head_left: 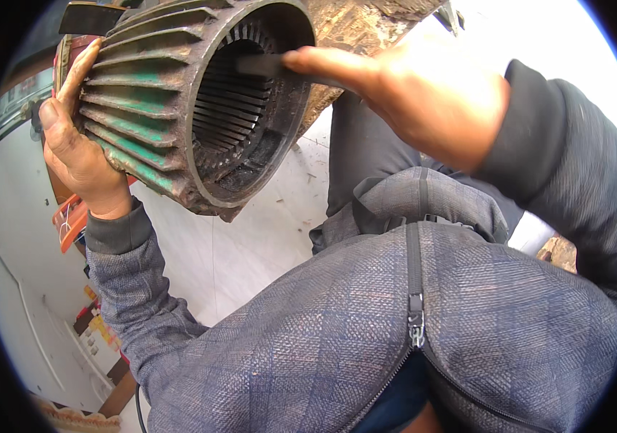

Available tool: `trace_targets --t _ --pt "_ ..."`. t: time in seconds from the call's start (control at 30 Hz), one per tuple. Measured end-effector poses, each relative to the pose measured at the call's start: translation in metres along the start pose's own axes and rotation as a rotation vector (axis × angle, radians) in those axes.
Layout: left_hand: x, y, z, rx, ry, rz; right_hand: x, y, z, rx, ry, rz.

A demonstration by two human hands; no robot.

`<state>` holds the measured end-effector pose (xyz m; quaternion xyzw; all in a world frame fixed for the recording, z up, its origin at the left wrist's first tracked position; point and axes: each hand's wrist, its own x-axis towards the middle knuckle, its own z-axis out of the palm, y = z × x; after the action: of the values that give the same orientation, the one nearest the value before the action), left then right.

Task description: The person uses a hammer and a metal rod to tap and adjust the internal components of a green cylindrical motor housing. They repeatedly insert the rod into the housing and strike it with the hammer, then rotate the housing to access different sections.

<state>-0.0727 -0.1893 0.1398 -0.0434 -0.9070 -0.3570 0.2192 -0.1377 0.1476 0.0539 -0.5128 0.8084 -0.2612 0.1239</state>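
A finned electric motor housing (pixel 135 108), grimy with worn green paint, lies on its side with its round mouth turned toward the right. Inside, the slotted stator core (pixel 232 108) shows dark, narrow slots. My left hand (pixel 81 155) holds the housing by its left side, thumb and fingers spread against the fins. In my right hand (pixel 409 94) is a thin, flat, dark blade (pixel 261 66), its tip reaching into the housing's mouth. Motion blurs the blade, so its exact kind cannot be made out. The fingers under it are partly hidden.
A rough wooden block (pixel 366 25) sits behind and under the housing. To the left are an orange plastic object (pixel 70 224) and a pale panel (pixel 23 195). Light floor tiles (pixel 250 252) with scattered debris show below. My bent leg (pixel 366 144) is close on the right.
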Motion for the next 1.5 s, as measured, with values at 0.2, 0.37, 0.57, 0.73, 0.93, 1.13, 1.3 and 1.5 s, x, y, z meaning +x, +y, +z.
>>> trace_targets --t 0.2,0.37,0.57,0.73,0.93,1.13,1.3,1.5 --pt "-0.001 0.005 0.001 0.164 0.031 0.047 0.058 -0.049 0.086 0.601 0.24 -0.064" --pt "0.001 0.001 -0.001 0.135 0.025 0.085 0.006 -0.037 0.065 0.563 -0.006 0.023" --pt "0.002 0.005 -0.001 0.145 -0.001 0.09 0.071 -0.067 0.056 0.806 -0.208 0.32" --pt "-0.002 0.006 -0.003 0.133 0.042 0.093 0.009 -0.063 0.064 0.705 0.065 0.11" --pt "-0.001 0.0 -0.004 0.088 0.041 0.136 0.061 -0.065 0.045 0.326 -0.144 0.172" --pt "0.001 0.004 -0.002 0.143 0.053 0.119 0.024 -0.028 0.044 -0.05 0.114 -0.078" --pt "0.016 0.01 -0.005 0.238 -0.101 0.031 0.06 -0.048 0.051 -0.024 -0.07 0.157" --pt "0.025 0.007 -0.001 0.122 -0.105 0.028 0.03 -0.021 0.057 0.112 -0.121 0.159"
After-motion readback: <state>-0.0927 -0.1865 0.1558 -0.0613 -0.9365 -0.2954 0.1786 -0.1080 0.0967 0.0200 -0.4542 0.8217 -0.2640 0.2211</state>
